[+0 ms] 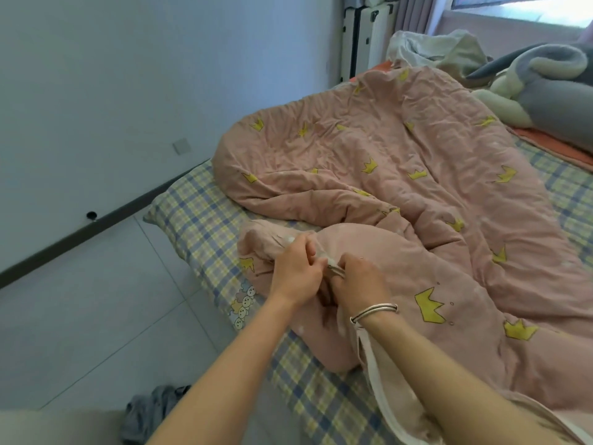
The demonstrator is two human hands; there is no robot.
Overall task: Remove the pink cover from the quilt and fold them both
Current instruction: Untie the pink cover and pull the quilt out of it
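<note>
The pink cover (401,162) with yellow crowns lies crumpled across the bed, the quilt still inside it and hidden. At its near corner my left hand (296,271) grips a bunch of the pink fabric. My right hand (361,282), a silver bangle on its wrist, pinches the fabric right beside it, at a small metal piece that looks like a zip pull. A white-edged open seam (373,374) of the cover runs down under my right forearm.
The bed has a checked sheet (199,216) and stands by a white wall. Grey tiled floor (96,316) lies to the left, with a grey garment (150,409) on it. Grey and white plush bedding (545,78) and a suitcase (362,36) sit at the far end.
</note>
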